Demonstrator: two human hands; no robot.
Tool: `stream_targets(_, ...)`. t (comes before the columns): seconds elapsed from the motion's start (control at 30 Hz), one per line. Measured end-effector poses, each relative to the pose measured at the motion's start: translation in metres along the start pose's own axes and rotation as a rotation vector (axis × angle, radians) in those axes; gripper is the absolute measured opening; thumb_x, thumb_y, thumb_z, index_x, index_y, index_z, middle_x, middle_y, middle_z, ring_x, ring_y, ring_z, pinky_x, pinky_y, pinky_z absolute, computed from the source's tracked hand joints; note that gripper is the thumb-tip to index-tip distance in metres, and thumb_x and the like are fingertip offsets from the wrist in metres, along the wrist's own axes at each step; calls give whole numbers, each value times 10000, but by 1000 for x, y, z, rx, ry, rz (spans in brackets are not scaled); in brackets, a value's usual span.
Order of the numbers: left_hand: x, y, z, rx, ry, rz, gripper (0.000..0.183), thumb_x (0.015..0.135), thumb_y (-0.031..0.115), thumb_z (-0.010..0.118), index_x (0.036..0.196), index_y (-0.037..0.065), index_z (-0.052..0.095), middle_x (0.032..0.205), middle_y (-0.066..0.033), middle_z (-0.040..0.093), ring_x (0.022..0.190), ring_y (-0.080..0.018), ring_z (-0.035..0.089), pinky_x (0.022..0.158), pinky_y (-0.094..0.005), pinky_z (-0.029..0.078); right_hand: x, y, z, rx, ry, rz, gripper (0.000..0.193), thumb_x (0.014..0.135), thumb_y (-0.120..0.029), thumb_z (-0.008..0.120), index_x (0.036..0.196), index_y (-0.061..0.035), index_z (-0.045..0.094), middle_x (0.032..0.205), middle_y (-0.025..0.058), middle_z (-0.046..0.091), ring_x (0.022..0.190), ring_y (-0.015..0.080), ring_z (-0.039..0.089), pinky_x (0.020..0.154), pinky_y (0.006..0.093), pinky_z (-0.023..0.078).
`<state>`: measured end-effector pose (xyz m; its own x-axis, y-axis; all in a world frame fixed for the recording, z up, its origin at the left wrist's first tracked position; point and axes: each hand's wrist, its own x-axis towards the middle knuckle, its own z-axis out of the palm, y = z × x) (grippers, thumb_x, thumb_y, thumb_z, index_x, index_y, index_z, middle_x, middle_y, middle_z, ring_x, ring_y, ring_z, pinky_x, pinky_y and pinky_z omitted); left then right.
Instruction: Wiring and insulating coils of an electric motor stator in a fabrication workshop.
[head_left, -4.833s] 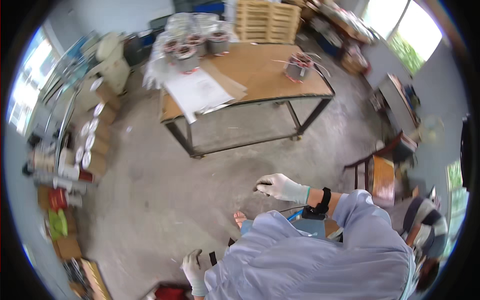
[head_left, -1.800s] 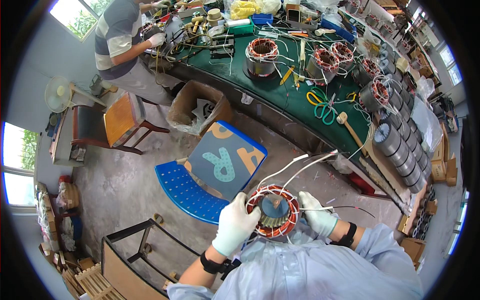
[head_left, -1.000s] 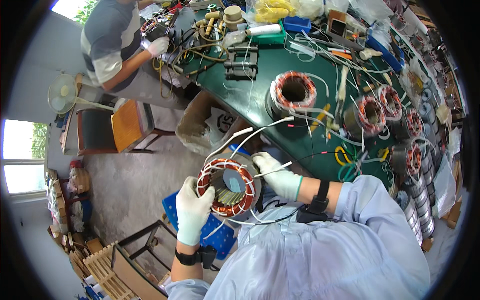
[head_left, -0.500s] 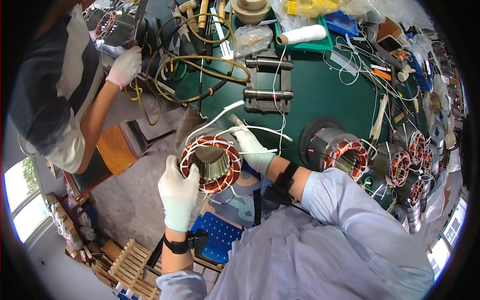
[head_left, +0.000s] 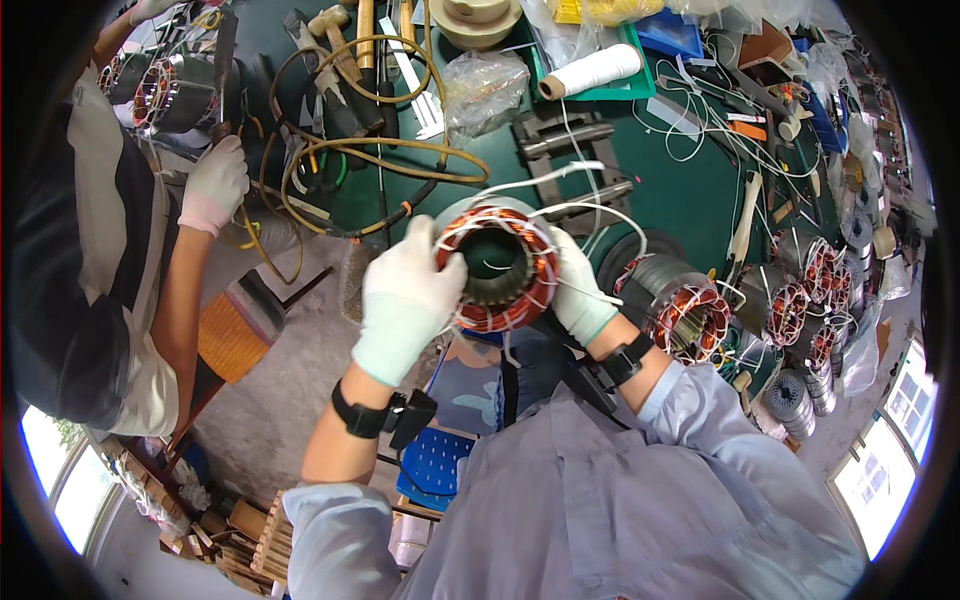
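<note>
A motor stator point(head_left: 495, 319) with red-brown copper windings laced in white cord is held between my two white-gloved hands, its open bore facing me. My left hand point(head_left: 408, 290) is closed round its left rim, thumb over the winding edge. Against its right side, my right hand point(head_left: 578, 290) grips, the fingers partly hidden behind it. Several white sleeved leads point(head_left: 545, 180) stick out from the top and right of the windings. Just beyond, a metal stand with two rollers point(head_left: 565, 138) rests on the green table, partly covered by the leads.
Another stator point(head_left: 690, 310) lies at the right, with several more point(head_left: 790, 300) beyond. A white cord spool point(head_left: 592, 72) sits on a green tray. Looped brown hose point(head_left: 400, 150) and hammers point(head_left: 330, 25) lie at the far left. A co-worker's gloved hand point(head_left: 215, 185) works nearby.
Both hands have carried the stator right and over the table edge toward the roller stand. My right hand has shifted from behind the leads to the stator's right side. The stand now sits skewed.
</note>
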<state>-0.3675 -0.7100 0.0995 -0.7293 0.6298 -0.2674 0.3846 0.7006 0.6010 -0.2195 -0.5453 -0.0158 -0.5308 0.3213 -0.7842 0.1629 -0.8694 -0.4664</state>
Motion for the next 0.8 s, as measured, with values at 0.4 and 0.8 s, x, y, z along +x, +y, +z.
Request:
stream_targets(0.4,86,14,-12,131,-49,311,366,877,286,658,1135,37,588,885,-246,668,852,-418,662,729,-470,532,33,-4,10,142,96,-282,295,1017,-313,520,1142,-88,664,1095,53,701,989,177,666,878,320,531)
stream_targets(0.8,12,-103,-29,-201,606,-130,279,915,88,610,1180,2,630,1105,-162,661,1009,-254,645,907,-355,509,-120,-45,121,-1061,-629,-67,226,970,-99,471,1080,-9,646,889,109,644,760,189,626,715,354,511)
